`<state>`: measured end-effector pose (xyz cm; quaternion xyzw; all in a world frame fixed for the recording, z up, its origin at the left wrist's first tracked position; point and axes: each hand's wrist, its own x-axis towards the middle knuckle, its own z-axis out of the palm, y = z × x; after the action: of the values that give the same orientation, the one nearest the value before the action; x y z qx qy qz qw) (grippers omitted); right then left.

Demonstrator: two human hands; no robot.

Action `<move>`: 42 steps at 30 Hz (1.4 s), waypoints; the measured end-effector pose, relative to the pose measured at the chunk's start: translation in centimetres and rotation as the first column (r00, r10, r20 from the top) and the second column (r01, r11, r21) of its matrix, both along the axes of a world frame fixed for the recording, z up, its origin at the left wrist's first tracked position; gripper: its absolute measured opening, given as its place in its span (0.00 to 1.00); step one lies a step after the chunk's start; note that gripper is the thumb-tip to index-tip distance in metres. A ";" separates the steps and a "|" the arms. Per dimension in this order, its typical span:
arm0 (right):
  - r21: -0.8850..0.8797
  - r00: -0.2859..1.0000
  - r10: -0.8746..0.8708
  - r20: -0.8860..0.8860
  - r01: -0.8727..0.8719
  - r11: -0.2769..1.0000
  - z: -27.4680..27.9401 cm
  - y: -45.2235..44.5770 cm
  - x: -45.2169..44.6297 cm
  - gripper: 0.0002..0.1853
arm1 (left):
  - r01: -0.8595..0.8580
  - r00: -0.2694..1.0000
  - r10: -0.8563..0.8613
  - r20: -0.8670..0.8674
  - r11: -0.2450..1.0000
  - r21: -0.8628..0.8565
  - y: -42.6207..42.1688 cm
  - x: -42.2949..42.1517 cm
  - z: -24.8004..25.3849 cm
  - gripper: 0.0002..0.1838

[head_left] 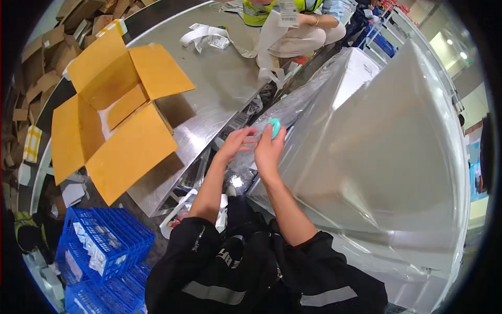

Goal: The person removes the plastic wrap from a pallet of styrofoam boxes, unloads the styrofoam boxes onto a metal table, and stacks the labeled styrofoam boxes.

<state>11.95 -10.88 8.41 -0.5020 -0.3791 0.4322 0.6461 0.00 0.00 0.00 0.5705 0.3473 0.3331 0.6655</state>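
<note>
Held in my right hand (269, 149) is a small, smooth teal object (274, 126), rounded in outline; its exact kind does not show. The thumb presses on it and the fingers curl behind. My left hand (235, 145) is just to the left, its fingers spread and nothing in them. Both hands are raised in front of my body, between the metal table (219, 86) and a large plastic-wrapped white block (376, 157). On the table to the left, an open cardboard box (123, 112) stands with its flaps folded out.
Another person in a yellow vest (256, 13) sits across the table near a long strip of white labels (206, 37). Stacked blue crates (104, 243) stand at lower left, near a white basket (172, 222). Flattened cardboard (44, 86) is piled beyond the table.
</note>
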 end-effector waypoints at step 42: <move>-0.382 1.000 0.013 0.017 -0.005 0.924 0.7 -13.2 4.9 0.17 | -0.549 0.594 0.340 -0.729 0.834 -0.059 -12.3 -8.2 -15.5 0.14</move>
<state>16.84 -24.13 9.08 -0.6206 -0.2962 0.4959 0.5303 -8.17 -12.31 -15.49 0.4465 0.7453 0.1997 0.4531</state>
